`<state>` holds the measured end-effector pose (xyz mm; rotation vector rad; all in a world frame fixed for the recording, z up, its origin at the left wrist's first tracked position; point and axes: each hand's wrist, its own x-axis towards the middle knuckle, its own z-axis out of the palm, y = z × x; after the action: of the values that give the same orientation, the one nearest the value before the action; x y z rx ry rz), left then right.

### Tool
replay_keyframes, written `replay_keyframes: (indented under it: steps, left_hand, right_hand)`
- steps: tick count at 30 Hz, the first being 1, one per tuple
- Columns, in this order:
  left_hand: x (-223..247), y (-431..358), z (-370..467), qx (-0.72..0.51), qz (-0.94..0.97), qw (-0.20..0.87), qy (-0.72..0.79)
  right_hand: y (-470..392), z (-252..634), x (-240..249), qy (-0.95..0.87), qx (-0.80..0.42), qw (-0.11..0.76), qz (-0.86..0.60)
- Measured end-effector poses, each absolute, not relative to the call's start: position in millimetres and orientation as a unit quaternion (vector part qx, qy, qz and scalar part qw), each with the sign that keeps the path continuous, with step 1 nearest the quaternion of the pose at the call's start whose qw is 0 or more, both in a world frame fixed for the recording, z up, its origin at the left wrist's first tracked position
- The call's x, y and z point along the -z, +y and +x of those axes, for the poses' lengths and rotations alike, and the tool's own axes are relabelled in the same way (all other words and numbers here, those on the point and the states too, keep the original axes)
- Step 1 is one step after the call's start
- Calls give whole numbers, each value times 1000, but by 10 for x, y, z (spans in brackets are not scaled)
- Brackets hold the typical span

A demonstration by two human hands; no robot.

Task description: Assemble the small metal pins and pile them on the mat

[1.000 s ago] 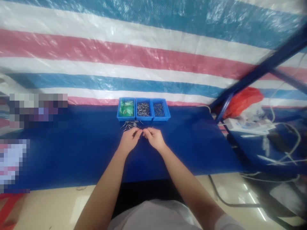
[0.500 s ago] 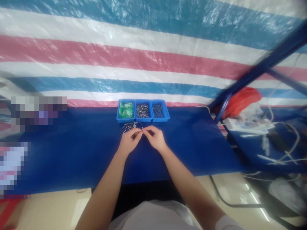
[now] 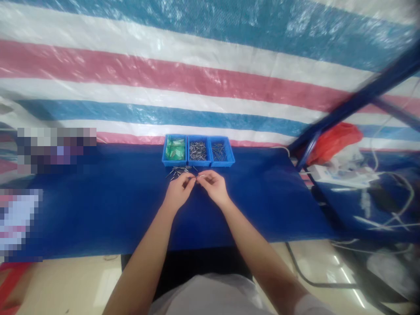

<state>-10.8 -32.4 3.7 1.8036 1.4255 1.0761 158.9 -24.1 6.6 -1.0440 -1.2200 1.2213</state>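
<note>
Over the blue table, my left hand (image 3: pixel 180 189) and my right hand (image 3: pixel 214 187) meet with thumbs and forefingers pinched. A small slim silvery metal piece (image 3: pixel 201 176) shows at my right fingertips. What my left fingertips hold is too small to make out. Just beyond my left hand lies a loose pile of slim metal pieces (image 3: pixel 179 171). Behind it, three joined blue bins stand in a row: the left bin (image 3: pixel 175 164) has green packets, the middle bin (image 3: pixel 199 164) many short metal pieces, and the right bin (image 3: pixel 223 164) thinner metal pieces.
A blue cloth-like surface covers the table (image 3: pixel 262 201). Striped plastic sheeting (image 3: pixel 203 87) hangs behind it. At right are a blue metal frame (image 3: pixel 354 100), a red plastic bag (image 3: pixel 341 138), a white box and cables. Blurred-out items sit at the left.
The piece at the fingertips stood more upright and now lies flatter toward my right hand. Both hands stay together; the view has shifted slightly.
</note>
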Motion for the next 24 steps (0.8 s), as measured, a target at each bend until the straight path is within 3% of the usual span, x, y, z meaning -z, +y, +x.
replay_keyframes:
  steps: [9, 24]
  left_hand:
    - [-123, -331, -112, -365, 693, 288, 552]
    - [-103, -334, -129, -411, 656, 310, 551]
  right_hand:
    - [-216, 1623, -92, -457, -543, 546, -446]
    - [-155, 1589, -112, -429, -610, 575, -336]
